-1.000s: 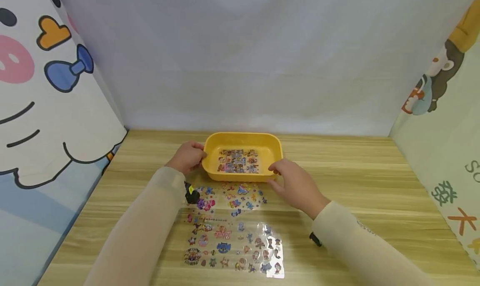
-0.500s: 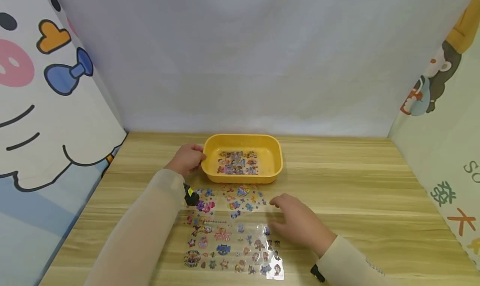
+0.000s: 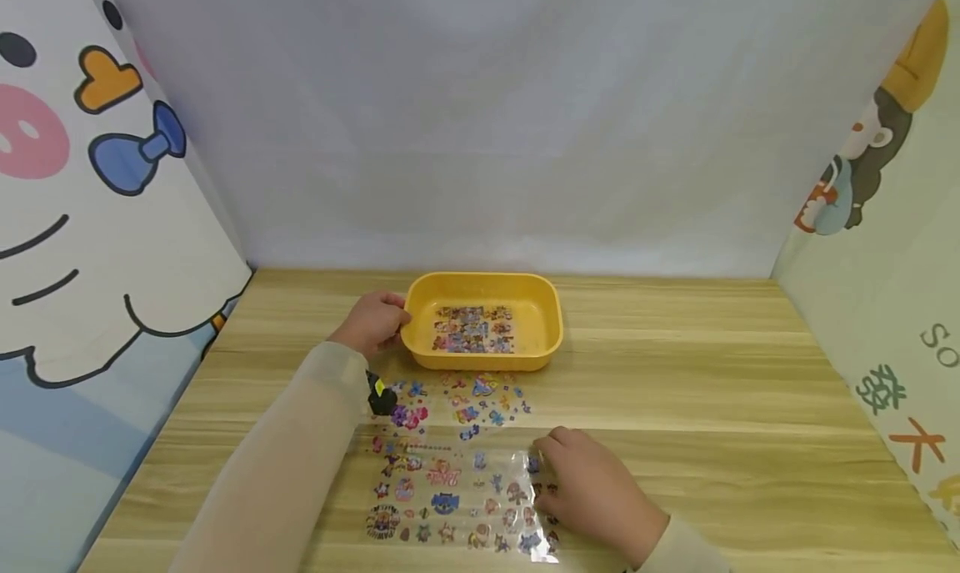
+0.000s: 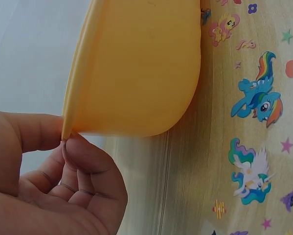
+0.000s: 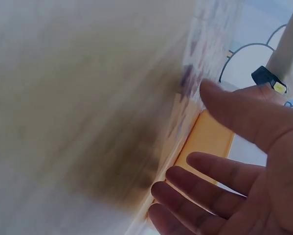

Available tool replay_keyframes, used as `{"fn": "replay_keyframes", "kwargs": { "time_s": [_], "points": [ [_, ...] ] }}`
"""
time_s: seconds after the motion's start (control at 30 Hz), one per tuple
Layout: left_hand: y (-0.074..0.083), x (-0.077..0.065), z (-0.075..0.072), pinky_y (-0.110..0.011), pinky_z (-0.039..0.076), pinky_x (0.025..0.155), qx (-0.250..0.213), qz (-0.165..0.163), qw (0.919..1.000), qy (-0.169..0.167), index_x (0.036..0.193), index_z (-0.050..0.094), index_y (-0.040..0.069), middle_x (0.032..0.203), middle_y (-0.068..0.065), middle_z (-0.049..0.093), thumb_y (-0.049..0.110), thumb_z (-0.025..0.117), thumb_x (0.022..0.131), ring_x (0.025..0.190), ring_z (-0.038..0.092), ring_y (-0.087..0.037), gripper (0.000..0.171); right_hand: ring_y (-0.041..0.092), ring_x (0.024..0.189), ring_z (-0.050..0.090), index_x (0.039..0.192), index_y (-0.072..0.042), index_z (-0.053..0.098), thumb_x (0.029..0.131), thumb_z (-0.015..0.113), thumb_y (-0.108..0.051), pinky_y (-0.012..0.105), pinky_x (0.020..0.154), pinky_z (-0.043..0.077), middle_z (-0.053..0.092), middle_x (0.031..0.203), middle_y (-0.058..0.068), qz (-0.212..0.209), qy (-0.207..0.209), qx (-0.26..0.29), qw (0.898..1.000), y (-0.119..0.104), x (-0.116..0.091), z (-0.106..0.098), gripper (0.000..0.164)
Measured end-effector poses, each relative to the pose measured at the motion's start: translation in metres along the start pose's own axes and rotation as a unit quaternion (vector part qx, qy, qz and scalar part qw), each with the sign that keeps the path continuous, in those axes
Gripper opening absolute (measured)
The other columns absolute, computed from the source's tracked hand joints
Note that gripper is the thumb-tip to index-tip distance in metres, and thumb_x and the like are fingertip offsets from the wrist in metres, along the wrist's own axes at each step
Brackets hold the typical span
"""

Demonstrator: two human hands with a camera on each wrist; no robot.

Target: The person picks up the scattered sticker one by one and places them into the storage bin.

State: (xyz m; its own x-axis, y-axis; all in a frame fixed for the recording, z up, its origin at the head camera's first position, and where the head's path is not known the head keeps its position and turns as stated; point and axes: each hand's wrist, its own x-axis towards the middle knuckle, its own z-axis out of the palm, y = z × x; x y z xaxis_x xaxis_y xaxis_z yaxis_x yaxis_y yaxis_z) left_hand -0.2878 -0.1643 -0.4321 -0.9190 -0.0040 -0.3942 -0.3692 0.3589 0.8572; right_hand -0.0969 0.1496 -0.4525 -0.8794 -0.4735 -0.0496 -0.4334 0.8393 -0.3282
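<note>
My left hand (image 3: 371, 321) pinches the left rim of a yellow plastic tray (image 3: 536, 362); in the left wrist view its thumb and fingers (image 4: 95, 156) meet on the rim. Inside the tray lies a clear sticker sheet (image 3: 472, 329) with small cartoon figures. My right hand (image 3: 596, 490) is over the right edge of another transparent sticker sheet (image 3: 446, 502) on the table. Its fingers (image 5: 200, 191) are spread and relaxed in the right wrist view, with nothing between them and the thumb. A sheet with colourful pony stickers (image 3: 480, 402) lies just in front of the tray.
The wood-grain table (image 3: 712, 389) ends at a pale cloth backdrop (image 3: 517, 139). A cartoon-printed panel (image 3: 112, 248) stands on the left and another printed panel (image 3: 885, 306) on the right. A black wrist camera (image 3: 382, 396) sits under my left wrist.
My right hand has let go of the tray's front right corner and moved down toward me, to the near sticker sheet's right edge. My left hand keeps its grip on the tray.
</note>
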Motion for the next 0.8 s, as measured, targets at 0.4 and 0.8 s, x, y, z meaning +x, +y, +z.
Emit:
{"fn": "replay_keyframes", "kwargs": {
  "time_s": [0.4,0.8],
  "points": [
    [-0.0024,0.0016,-0.0003,-0.035,0.054,0.076,-0.003,0.006,1.0,-0.003,0.136,0.052,-0.001,0.123,-0.019,0.057,0.009,0.056,0.104,0.081,0.055,-0.021,0.034,0.022,0.096,0.058,0.115,0.003,0.068,0.08,0.087,-0.015,0.043,0.089,0.054,0.058,0.1,0.004,0.001,-0.015,-0.003,1.0,-0.0055,-0.001,-0.0008,0.044],
    [0.0026,-0.0043,0.0001,-0.04,0.054,0.083,-0.011,-0.005,0.9999,-0.002,0.136,0.052,-0.002,0.122,-0.018,0.056,0.008,0.055,0.104,0.082,0.055,-0.022,0.034,0.025,0.1,0.058,0.114,0.004,0.068,0.078,0.088,-0.016,0.046,0.092,0.052,0.061,0.104,0.007,0.03,-0.028,0.021,0.999,-0.0034,0.0031,-0.0026,0.046]
  ]
}}
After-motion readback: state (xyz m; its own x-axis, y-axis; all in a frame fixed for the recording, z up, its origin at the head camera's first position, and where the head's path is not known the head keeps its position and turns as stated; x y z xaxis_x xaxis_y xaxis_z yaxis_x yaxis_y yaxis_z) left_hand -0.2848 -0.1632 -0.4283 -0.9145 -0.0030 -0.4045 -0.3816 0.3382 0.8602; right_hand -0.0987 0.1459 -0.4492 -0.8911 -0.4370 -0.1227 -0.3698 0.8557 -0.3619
